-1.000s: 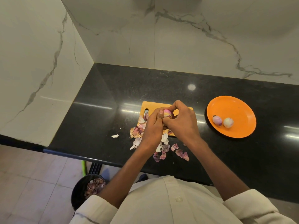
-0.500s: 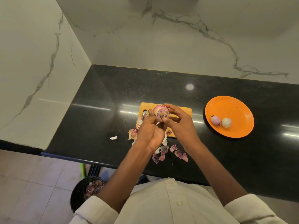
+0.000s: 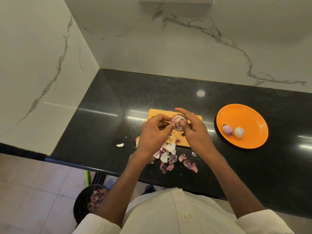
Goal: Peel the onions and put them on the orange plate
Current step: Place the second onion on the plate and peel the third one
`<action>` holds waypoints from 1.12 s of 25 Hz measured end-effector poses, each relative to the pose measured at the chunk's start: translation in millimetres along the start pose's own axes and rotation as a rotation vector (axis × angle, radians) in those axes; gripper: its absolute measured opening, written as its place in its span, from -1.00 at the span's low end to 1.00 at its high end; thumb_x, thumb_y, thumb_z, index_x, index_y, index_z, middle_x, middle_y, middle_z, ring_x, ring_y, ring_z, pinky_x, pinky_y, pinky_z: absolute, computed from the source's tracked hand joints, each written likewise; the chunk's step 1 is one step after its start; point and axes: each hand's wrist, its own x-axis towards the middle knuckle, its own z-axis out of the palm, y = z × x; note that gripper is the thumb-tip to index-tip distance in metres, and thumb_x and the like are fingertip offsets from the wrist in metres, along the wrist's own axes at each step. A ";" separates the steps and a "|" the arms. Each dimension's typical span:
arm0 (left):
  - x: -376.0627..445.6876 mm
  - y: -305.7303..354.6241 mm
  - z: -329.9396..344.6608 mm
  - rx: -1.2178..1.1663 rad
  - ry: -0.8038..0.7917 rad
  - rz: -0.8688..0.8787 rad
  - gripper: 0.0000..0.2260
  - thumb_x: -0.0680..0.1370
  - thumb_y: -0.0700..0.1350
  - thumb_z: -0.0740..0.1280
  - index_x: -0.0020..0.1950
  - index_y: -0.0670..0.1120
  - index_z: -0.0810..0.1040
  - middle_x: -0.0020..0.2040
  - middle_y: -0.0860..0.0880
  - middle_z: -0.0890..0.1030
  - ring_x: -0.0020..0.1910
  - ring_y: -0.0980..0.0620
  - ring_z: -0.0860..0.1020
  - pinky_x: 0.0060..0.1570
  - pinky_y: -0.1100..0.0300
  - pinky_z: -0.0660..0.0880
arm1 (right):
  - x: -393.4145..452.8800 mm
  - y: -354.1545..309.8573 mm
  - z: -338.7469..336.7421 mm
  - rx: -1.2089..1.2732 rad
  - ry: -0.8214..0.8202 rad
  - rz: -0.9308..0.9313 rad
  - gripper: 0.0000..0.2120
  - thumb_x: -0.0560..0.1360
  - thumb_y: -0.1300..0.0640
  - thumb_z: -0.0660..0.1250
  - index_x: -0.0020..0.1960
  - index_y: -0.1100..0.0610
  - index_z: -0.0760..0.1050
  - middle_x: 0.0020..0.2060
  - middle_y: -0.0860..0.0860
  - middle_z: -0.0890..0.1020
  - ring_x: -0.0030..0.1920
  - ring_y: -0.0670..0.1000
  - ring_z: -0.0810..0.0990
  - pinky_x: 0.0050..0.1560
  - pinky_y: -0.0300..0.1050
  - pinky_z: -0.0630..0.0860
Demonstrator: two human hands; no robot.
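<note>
Here we hold an onion (image 3: 178,123) between both hands, raised over the wooden cutting board (image 3: 194,119). Our right hand (image 3: 194,130) curls round the onion, thumb pressed on its near face and fingers wrapped over its top and far side. Our left hand (image 3: 156,130) sits just beside it, thumb and forefinger pinched together at the onion's left edge; whether they grip a strip of skin we cannot tell. Loose peels (image 3: 170,156), purple and white, lie scattered on the black counter (image 3: 109,125) below our wrists, with one white scrap (image 3: 120,145) apart to the left. To the right, well apart from the board, the orange plate (image 3: 244,115) carries two peeled onions (image 3: 233,130) touching each other. Down on the floor a dark bin (image 3: 81,205) holds more skins.
</note>
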 end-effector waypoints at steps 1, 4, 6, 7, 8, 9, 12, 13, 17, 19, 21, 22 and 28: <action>0.4 2.2 -1.9 0.035 -0.008 0.007 -0.81 0.60 -0.08 0.52 0.19 -0.07 0.67 -0.03 0.04 0.77 -0.04 0.11 0.75 0.03 -0.07 0.72 | -0.7 -0.7 -1.4 -0.022 -0.001 -0.011 -0.61 0.72 0.23 0.24 0.48 -0.07 0.50 0.23 -0.11 0.56 0.23 -0.16 0.56 0.08 -0.33 0.57; 0.0 7.9 -4.0 0.150 -0.023 0.035 -0.73 0.56 -0.07 0.52 0.25 -0.05 0.65 -0.02 0.06 0.76 -0.07 0.13 0.73 0.01 -0.03 0.72 | -1.7 -3.7 -1.7 -0.095 -0.033 -0.064 -0.64 0.69 0.25 0.29 0.44 0.00 0.55 0.15 -0.12 0.57 0.19 -0.26 0.53 0.09 -0.49 0.46; 0.3 9.2 -0.9 0.209 -0.025 0.035 -0.74 0.52 -0.05 0.51 0.19 -0.04 0.65 -0.07 0.08 0.74 -0.10 0.12 0.72 -0.03 -0.05 0.70 | -2.2 -5.9 0.6 -0.097 -0.049 -0.077 -0.64 0.67 0.26 0.32 0.42 0.01 0.57 0.08 -0.11 0.56 0.14 -0.27 0.53 0.08 -0.48 0.46; 0.1 9.5 1.2 0.216 -0.019 0.024 -0.78 0.49 -0.05 0.50 0.12 -0.03 0.65 -0.11 0.08 0.73 -0.13 0.10 0.71 -0.06 -0.08 0.70 | -2.0 -6.3 1.3 -0.086 -0.053 -0.073 -0.64 0.67 0.26 0.33 0.43 0.02 0.57 0.05 -0.10 0.55 0.11 -0.26 0.53 0.07 -0.46 0.47; -0.3 9.8 3.3 0.211 -0.012 0.010 -0.81 0.48 -0.06 0.50 0.07 -0.03 0.64 -0.14 0.07 0.72 -0.15 0.07 0.71 -0.09 -0.10 0.69 | -1.5 -6.1 1.7 -0.070 -0.056 -0.061 -0.64 0.67 0.26 0.33 0.43 0.04 0.58 0.04 -0.07 0.54 0.09 -0.24 0.53 0.07 -0.45 0.47; -0.7 9.3 5.4 0.198 -0.001 -0.002 -0.83 0.47 -0.07 0.50 0.03 -0.04 0.64 -0.16 0.06 0.72 -0.17 0.05 0.71 -0.11 -0.11 0.69 | -1.4 -6.0 1.4 -0.054 -0.061 -0.046 -0.64 0.67 0.27 0.33 0.43 0.05 0.58 0.03 -0.04 0.53 0.08 -0.23 0.53 0.07 -0.44 0.48; -2.5 8.9 11.4 0.188 0.059 -0.026 -0.85 0.46 -0.11 0.53 -0.01 -0.04 0.65 -0.20 0.05 0.72 -0.22 0.04 0.71 -0.18 -0.10 0.68 | -2.2 -7.1 0.5 0.002 -0.063 0.008 -0.65 0.68 0.25 0.32 0.43 0.05 0.59 0.03 0.00 0.51 0.03 -0.25 0.53 0.06 -0.43 0.49; -3.0 9.2 13.1 0.185 0.077 -0.030 -0.86 0.45 -0.12 0.53 -0.02 -0.05 0.66 -0.22 0.05 0.71 -0.25 0.03 0.70 -0.20 -0.10 0.68 | -2.8 -8.2 1.3 0.035 -0.060 0.030 -0.66 0.68 0.25 0.31 0.42 0.04 0.59 0.03 0.01 0.50 0.01 -0.28 0.53 0.03 -0.41 0.51; -4.8 15.0 20.6 0.221 0.154 -0.034 -0.90 0.47 -0.13 0.53 -0.05 -0.09 0.68 -0.28 0.03 0.69 -0.31 0.02 0.66 -0.23 -0.07 0.66 | -3.1 -7.4 4.4 0.135 -0.048 0.093 -0.67 0.70 0.22 0.29 0.41 0.02 0.60 0.04 -0.01 0.49 -0.01 -0.28 0.57 -0.02 -0.33 0.60; -3.5 16.0 22.2 0.232 0.196 -0.033 -0.96 0.49 -0.16 0.51 -0.08 -0.09 0.70 -0.29 0.04 0.68 -0.32 0.04 0.64 -0.23 -0.07 0.65 | -3.2 -6.9 5.8 0.180 -0.044 0.115 -0.68 0.71 0.19 0.28 0.40 -0.02 0.61 0.07 -0.04 0.51 0.05 -0.21 0.61 -0.02 -0.21 0.66; -1.0 14.7 19.7 0.206 0.210 -0.029 -0.97 0.53 -0.20 0.50 -0.07 -0.08 0.72 -0.27 0.05 0.70 -0.30 0.07 0.66 -0.21 -0.08 0.66 | -2.7 -6.1 7.2 0.226 -0.020 0.139 -0.69 0.71 0.19 0.29 0.38 -0.04 0.62 0.13 -0.05 0.55 0.10 -0.08 0.65 -0.01 -0.11 0.70; -0.1 12.9 17.1 0.158 0.186 -0.024 -0.98 0.56 -0.18 0.50 -0.03 -0.07 0.72 -0.23 0.06 0.72 -0.25 0.08 0.69 -0.18 -0.08 0.68 | -2.0 -5.7 7.1 0.245 0.010 0.151 -0.69 0.70 0.18 0.29 0.37 -0.03 0.63 0.16 -0.04 0.57 0.13 -0.04 0.66 -0.01 -0.11 0.70; -1.0 16.5 2.9 -0.119 0.125 0.034 -0.88 0.60 -0.10 0.53 0.07 -0.12 0.70 -0.08 -0.01 0.77 -0.05 0.03 0.77 0.03 -0.07 0.72 | 6.9 -12.3 1.2 0.398 0.077 0.169 -0.70 0.68 0.17 0.34 0.40 0.05 0.61 0.19 0.04 0.59 0.13 0.03 0.70 0.03 -0.11 0.69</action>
